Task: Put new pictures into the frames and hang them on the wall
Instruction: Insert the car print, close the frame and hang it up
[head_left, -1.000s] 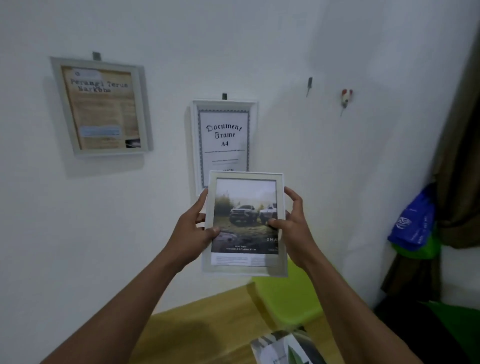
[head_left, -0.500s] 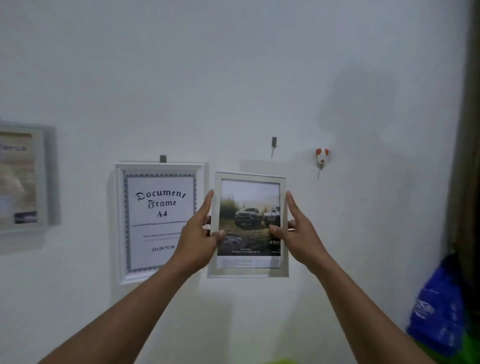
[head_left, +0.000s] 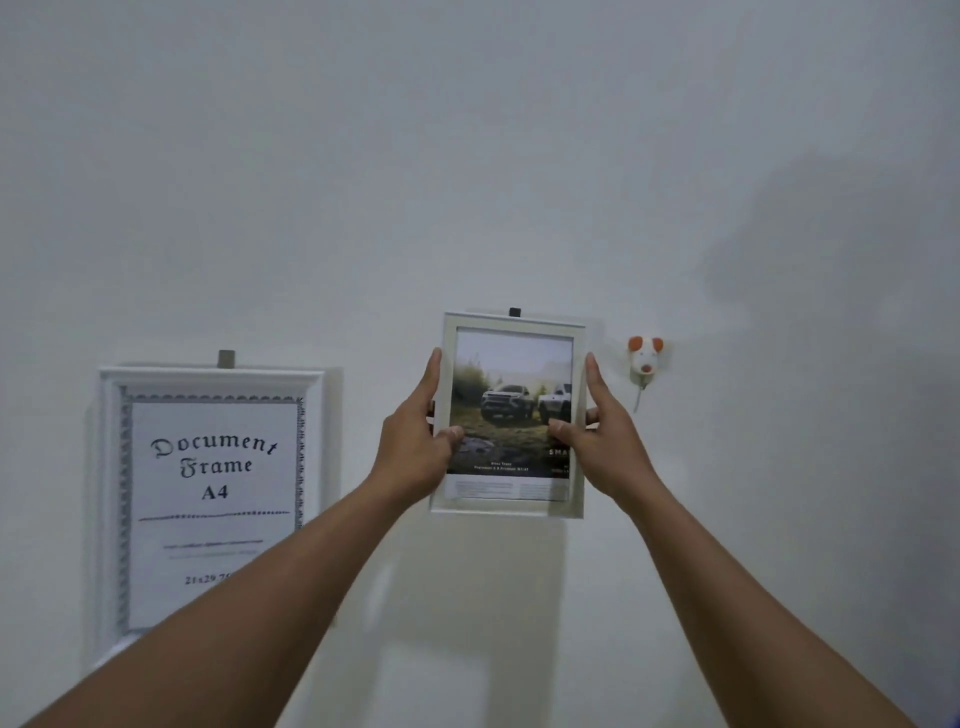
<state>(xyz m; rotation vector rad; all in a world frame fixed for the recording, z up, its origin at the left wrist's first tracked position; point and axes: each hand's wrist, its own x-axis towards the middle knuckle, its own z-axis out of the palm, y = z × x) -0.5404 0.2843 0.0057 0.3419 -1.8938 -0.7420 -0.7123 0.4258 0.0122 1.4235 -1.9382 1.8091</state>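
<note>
A small white picture frame (head_left: 511, 332) with a photo of two off-road cars is held upright against the white wall. Its top edge sits just under a dark wall hook (head_left: 515, 312). My left hand (head_left: 415, 447) grips the frame's left edge, thumb on the glass. My right hand (head_left: 602, 441) grips the right edge the same way. To the left hangs a larger white frame (head_left: 208, 499) reading "Document Frame A4", under its own hook (head_left: 226, 358).
A small white and orange mouse-shaped wall hook (head_left: 644, 361) sticks to the wall just right of the held frame. A large shadow falls on the wall at upper right.
Both hands have lifted the car frame up the wall until its top edge covers most of the dark hook. The view has shifted right and closer; the far-left frame is out of view.
</note>
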